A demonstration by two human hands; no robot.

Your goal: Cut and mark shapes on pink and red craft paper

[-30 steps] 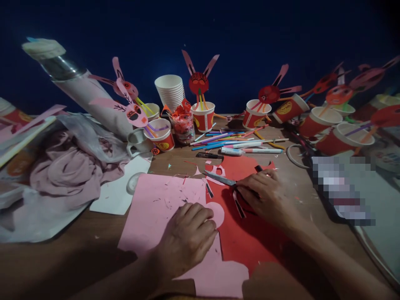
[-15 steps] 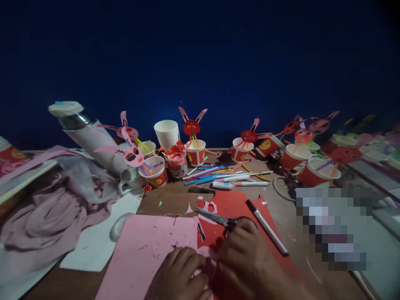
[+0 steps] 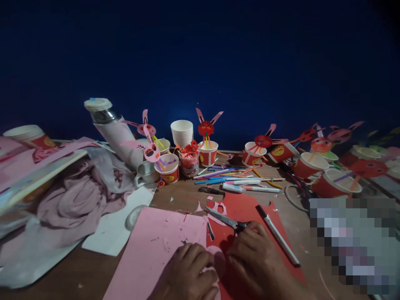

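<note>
My left hand (image 3: pixel 187 273) rests with curled fingers on a large pink sheet (image 3: pixel 153 254), fingertips on a round pink cutout (image 3: pixel 216 256). My right hand (image 3: pixel 254 260) lies on a red sheet (image 3: pixel 246 210), fingers bent toward the same cutout, so both hands meet over it at the bottom edge of the view. Small scissors (image 3: pixel 223 218) lie just beyond my right knuckles, handles touching the hand. A white marker with a black cap (image 3: pixel 278 235) lies diagonally on the red sheet to the right.
Red paper cups with paper rabbit faces on straws (image 3: pixel 206 141) line the table's back. Nearby are a white cup stack (image 3: pixel 182 132), a scrap jar (image 3: pixel 189 161), loose pens (image 3: pixel 231 175), a leaning flask (image 3: pixel 117 133), pink cloth (image 3: pixel 71 200), a white sheet (image 3: pixel 117 227) and a blurred patch at right.
The view has tilted upward, so the hands sit lower in frame. My right hand let go of the marker, which lies on the red sheet, and moved in beside my left hand.
</note>
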